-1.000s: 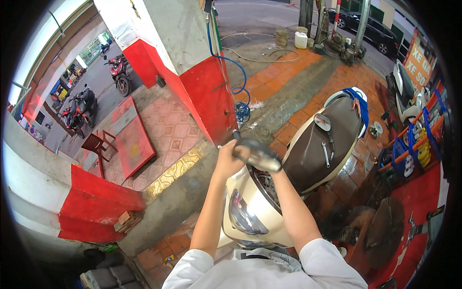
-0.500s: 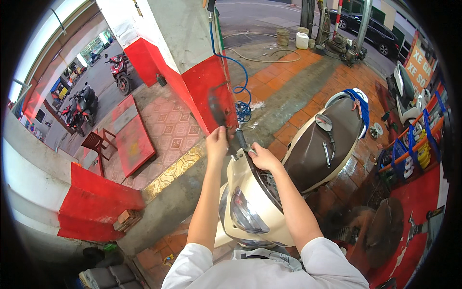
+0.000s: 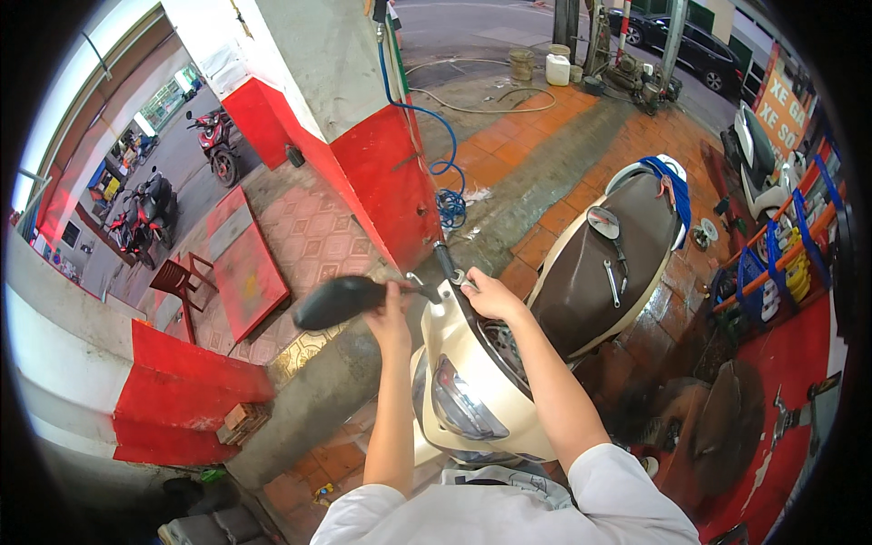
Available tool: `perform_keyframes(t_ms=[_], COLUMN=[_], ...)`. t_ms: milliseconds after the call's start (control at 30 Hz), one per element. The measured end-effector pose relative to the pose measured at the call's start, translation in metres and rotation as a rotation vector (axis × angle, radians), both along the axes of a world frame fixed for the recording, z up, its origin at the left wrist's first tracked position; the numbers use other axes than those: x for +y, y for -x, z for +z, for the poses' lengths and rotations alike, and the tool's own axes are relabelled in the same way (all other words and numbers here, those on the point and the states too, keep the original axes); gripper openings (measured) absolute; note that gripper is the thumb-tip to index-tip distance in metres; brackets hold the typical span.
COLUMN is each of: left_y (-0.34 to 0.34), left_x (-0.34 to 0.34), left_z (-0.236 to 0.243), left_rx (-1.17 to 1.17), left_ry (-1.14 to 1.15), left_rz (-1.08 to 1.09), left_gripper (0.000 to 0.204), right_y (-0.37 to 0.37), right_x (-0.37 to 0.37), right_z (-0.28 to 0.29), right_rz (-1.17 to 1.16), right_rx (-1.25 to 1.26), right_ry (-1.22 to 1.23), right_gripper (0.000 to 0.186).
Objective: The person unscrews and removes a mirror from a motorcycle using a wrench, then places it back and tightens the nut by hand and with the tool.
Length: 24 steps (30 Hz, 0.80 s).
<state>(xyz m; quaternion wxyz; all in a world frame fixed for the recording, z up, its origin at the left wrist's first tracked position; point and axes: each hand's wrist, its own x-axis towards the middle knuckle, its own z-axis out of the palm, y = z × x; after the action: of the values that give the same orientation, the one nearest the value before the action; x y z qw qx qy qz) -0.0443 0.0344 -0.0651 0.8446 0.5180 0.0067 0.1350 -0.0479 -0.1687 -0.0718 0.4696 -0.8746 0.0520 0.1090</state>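
Observation:
In front of me stands a cream scooter (image 3: 495, 381), its brown seat (image 3: 581, 300) beyond the handlebar. My left hand (image 3: 389, 318) is closed round the stem of a black rear-view mirror (image 3: 338, 302). The mirror's head points out to the left, and its stem end reaches the handlebar beside the black grip (image 3: 443, 260). Close by that grip, my right hand (image 3: 490, 296) pinches a small silver wrench (image 3: 460, 278), mostly hidden by the fingers. On the seat lie a second mirror (image 3: 603, 223), glass up, and a combination wrench (image 3: 612, 283).
A red and white pillar (image 3: 386, 173) rises ahead, with a blue coiled hose (image 3: 451, 209) at its foot. Blue cloth (image 3: 674, 186) lies over the seat's far end. An orange rack (image 3: 781, 254) stands at right, a wooden chair (image 3: 182, 277) at left.
The mirror's head has swung from upright ahead down to the left, my left hand turning with it. My right hand has shifted slightly left and stays by the grip.

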Motion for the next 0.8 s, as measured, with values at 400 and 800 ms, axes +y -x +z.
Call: perform_keyframes(t_ms=[400,800], left_y=[-0.032,-0.031], left_x=[-0.070,0.010], left_z=[0.050,0.002], left_rx=[-0.261,0.171], left_ry=[-0.840,-0.016], left_rz=[-0.291,0.029], left_gripper=[0.026,0.016], right_y=[-0.009,0.000], right_x=[-0.005,0.000], right_z=[-0.036,-0.003], right_rz=[0.026,0.016], right_rx=[-0.246,-0.018], right_ry=[-0.005,0.014], right_gripper=[0.037,0.030])
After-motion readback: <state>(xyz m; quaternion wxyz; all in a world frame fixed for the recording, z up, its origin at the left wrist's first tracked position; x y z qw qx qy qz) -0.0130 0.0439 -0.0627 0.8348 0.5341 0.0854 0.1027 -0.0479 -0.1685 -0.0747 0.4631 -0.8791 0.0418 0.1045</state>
